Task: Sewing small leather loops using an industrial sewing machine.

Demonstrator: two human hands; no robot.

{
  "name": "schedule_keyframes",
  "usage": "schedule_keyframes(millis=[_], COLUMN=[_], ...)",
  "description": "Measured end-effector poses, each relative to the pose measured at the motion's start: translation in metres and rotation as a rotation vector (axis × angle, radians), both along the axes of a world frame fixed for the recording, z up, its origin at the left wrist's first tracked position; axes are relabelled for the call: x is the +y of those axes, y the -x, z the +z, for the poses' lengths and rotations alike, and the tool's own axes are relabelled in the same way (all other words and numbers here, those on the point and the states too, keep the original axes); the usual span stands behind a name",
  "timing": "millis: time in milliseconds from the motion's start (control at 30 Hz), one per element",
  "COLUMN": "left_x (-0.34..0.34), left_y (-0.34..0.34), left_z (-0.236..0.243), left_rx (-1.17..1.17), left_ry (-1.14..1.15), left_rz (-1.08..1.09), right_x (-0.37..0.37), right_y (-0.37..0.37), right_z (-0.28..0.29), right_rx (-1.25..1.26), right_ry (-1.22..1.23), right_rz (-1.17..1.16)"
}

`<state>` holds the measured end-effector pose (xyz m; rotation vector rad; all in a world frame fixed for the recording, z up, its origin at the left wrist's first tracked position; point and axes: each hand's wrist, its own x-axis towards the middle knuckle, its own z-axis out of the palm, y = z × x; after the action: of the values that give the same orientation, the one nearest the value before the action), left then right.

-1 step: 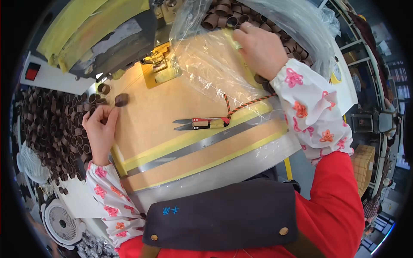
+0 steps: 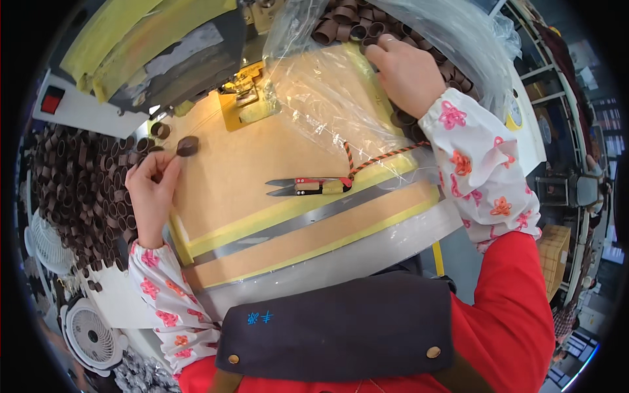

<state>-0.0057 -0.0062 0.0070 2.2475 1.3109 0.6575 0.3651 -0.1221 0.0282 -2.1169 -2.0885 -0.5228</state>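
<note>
At the left edge of the tan work surface (image 2: 242, 177), my left hand (image 2: 152, 193) is closed in a pinch. Its thumb and fingertip meet the lower edge of a small brown ring (image 2: 187, 146). My right hand (image 2: 411, 77) reaches over a clear plastic bag (image 2: 314, 85) at the far right, fingers bent down against a heap of brown rings (image 2: 357, 19). Whatever its fingertips may hold is hidden. Between the hands lie red-and-black thread snips (image 2: 311, 187), blades pointing left, tied to a striped cord (image 2: 386, 156).
A sewing machine (image 2: 242, 92) with a yellow-taped head stands at the far middle. More brown rings (image 2: 78, 183) are piled at the left. White fans (image 2: 93, 335) sit at the lower left. Yellow tape and a metal strip (image 2: 288, 226) run along the near edge.
My right hand has shifted slightly up and right, its fingertips closer to the heaped rings. My left hand and the ring at its fingertips sit a little higher; the view has moved slightly too.
</note>
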Motion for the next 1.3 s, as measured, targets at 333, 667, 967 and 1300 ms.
schedule_keyframes(millis=[333,667,967,1300], left_x=[-0.021,-0.009,-0.007,-0.004], left_y=[-0.101,-0.094,-0.099,-0.098], left_z=[-0.029,-0.024,-0.027,-0.019], left_rx=[0.021,-0.384,-0.306,-0.303], left_ry=[-0.439,0.074,-0.06,0.08], left_rz=[-0.167,-0.149,-0.198,-0.16], right_x=[0.034,0.061,0.058,0.055], right_y=[0.051,0.104,0.108,0.1], right_z=[-0.004,-0.042,-0.05,-0.038], right_rx=[0.799,0.989,1.222,1.08], right_ry=[-0.046,-0.034,0.006,0.035], right_rz=[0.244,0.256,0.29,0.392])
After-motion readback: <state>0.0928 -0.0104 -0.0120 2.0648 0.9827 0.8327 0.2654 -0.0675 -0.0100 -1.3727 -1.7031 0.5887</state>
